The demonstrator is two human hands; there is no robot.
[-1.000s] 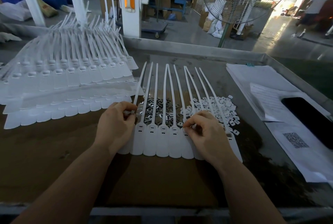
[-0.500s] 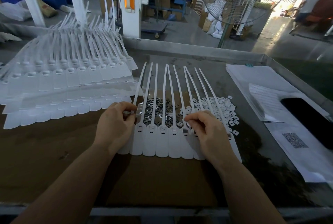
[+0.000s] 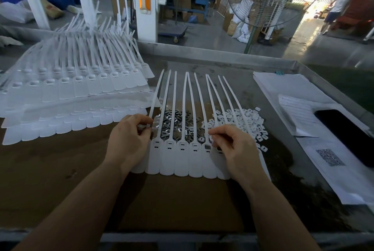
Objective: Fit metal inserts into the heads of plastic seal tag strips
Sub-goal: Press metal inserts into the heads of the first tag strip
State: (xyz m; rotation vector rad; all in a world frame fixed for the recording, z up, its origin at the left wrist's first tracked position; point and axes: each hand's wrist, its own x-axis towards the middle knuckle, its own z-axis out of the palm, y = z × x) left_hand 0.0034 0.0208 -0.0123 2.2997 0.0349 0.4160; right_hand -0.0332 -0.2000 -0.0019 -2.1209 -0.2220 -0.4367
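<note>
At centre frame, the fingers (image 3: 219, 132) of the right hand (image 3: 235, 149) are curling down over the strip heads, pinching something too small to make out, probably an insert. The left hand (image 3: 127, 141) is pinching the leftmost tail (image 3: 155, 97) just above its head, fingers bent around it. Between the hands, the strips (image 3: 182, 161) are lying side by side on the desk (image 3: 60, 180), flat white tags toward the bottom of the frame, thin tails fanning toward the top. One head (image 3: 207, 146) beside the right fingers is showing a dark filled slot; the heads to its left are looking empty. Behind them, inserts (image 3: 176, 123) are lying in a shiny loose heap, with white caps (image 3: 242, 121) heaped to the right. Finished-looking stacks (image 3: 70, 89) are filling the upper left. The risk: a tiny insert could slip or seat crooked, since the right hand is covering the slot.
</note>
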